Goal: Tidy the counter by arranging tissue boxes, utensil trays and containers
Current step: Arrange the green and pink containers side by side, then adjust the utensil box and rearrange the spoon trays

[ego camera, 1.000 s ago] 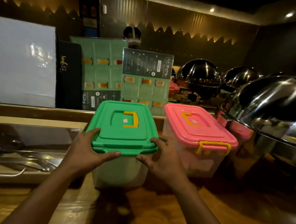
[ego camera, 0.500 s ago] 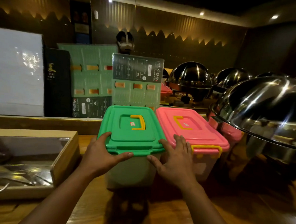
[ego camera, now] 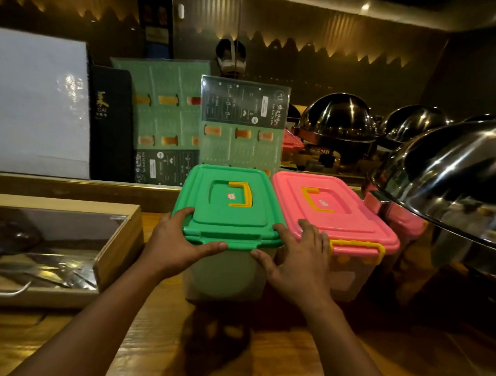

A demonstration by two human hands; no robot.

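Observation:
A clear container with a green lid [ego camera: 228, 212] and yellow handle stands on the wooden counter [ego camera: 232, 353], side by side with a pink-lidded container [ego camera: 334, 212] on its right; their lids touch. My left hand [ego camera: 177, 247] grips the green lid's front left corner, thumb along the front edge. My right hand [ego camera: 297, 259] holds the front right corner, its fingers resting on the pink lid's edge. A wooden utensil tray [ego camera: 117, 244] with metal cutlery lies to the left.
Upright menu cards [ego camera: 241, 124] and a white board [ego camera: 38, 102] stand behind the ledge. Large steel chafing-dish domes [ego camera: 457, 175] crowd the right side, with another pink container [ego camera: 406, 222] beneath one. Bare counter shows in front.
The green-lidded container has slid right against the pink one, closing the gap. My right hand's fingers now lie on the pink lid. The view shifted right.

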